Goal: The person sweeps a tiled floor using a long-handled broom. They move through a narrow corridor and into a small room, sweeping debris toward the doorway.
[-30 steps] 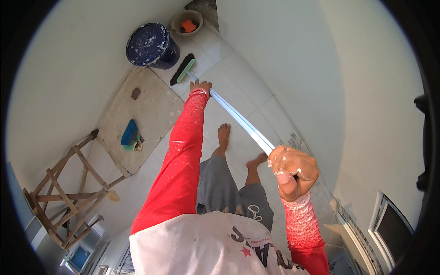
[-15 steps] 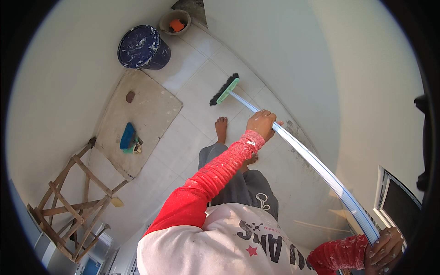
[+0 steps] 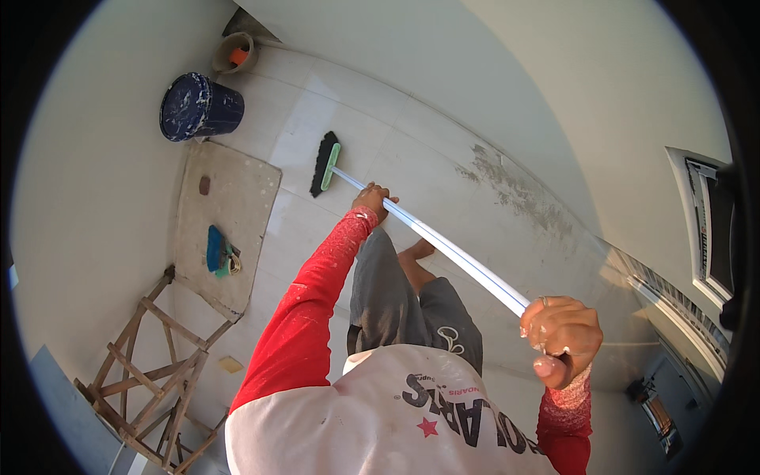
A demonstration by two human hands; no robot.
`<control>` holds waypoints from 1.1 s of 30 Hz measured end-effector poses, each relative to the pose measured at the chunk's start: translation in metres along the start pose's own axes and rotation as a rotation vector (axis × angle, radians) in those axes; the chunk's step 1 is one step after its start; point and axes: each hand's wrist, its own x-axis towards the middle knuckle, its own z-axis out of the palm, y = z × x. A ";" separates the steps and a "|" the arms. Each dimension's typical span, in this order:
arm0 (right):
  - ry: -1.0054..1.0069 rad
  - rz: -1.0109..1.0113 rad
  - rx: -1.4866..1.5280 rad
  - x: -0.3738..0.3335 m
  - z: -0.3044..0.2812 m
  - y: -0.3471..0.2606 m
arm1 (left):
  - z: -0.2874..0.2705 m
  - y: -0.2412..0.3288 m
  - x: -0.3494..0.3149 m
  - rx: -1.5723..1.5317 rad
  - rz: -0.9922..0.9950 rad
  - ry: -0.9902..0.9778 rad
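A push broom (image 3: 326, 165) with a pale green head and black bristles rests on the tiled floor ahead of me, left of centre. Its white, blue-striped handle slants back toward my right side. My left hand (image 3: 374, 201) wraps round the handle a short way above the broom head. At the handle's upper end, my right hand (image 3: 560, 336) is closed round it, with pale smears on the skin. Both sleeves are red and speckled.
A dark blue lidded bucket (image 3: 202, 108) and a bowl (image 3: 235, 54) stand far left. A brush (image 3: 215, 250) and a brown lump (image 3: 205, 185) lie on a worn board (image 3: 237, 178). A wooden trestle (image 3: 158, 372) stands at left. Grey smudges (image 3: 514, 186) mark the floor beside the right wall.
My right hand has come inward and forward with the handle's end. The broom head has turned, its bristles now facing more to the left. My view has shifted too.
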 end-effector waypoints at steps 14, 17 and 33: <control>0.328 -0.430 0.135 -0.083 -0.158 -0.173 | -0.009 0.330 -0.009 -0.089 0.567 0.021; 0.546 -0.412 0.443 -0.036 -0.156 -0.090 | -0.063 0.219 0.050 0.091 0.414 0.187; 1.072 -0.156 -0.142 -0.063 -0.189 -0.022 | 0.074 0.308 0.180 0.080 0.656 -0.364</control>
